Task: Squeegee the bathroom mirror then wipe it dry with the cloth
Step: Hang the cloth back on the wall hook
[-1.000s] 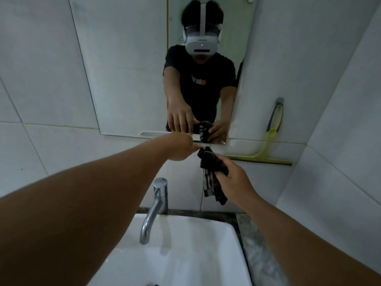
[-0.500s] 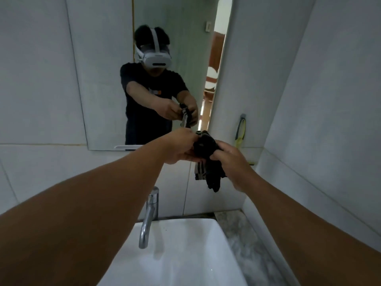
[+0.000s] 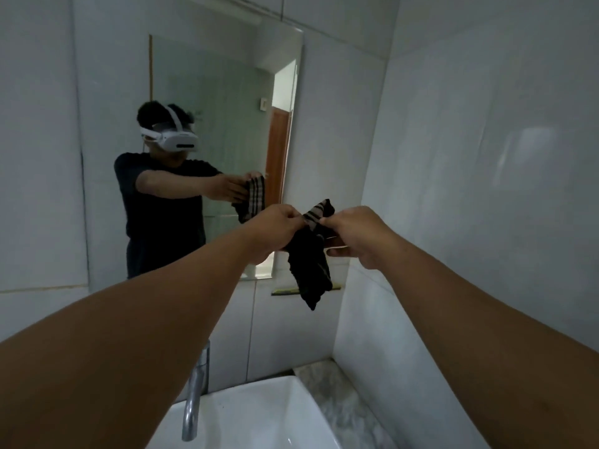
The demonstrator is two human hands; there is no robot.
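A dark cloth [image 3: 311, 267] with pale stripes hangs between my two hands in front of the wall, just right of the mirror [image 3: 207, 92]. My left hand [image 3: 275, 230] pinches its upper edge from the left. My right hand [image 3: 359, 236] grips the same edge from the right. The cloth's lower part dangles free. The yellow-green squeegee [image 3: 285, 291] rests against the wall behind the cloth; only its blade shows. Neither hand touches the mirror.
A chrome tap [image 3: 196, 393] rises over the white basin [image 3: 259, 419] below my arms. A marble counter strip [image 3: 343, 403] runs beside the basin against the right tiled wall [image 3: 486, 189]. The mirror reflects a person and a wooden door.
The view has tilted up and right. My hands have risen and moved slightly apart, spreading the cloth's top edge between them.
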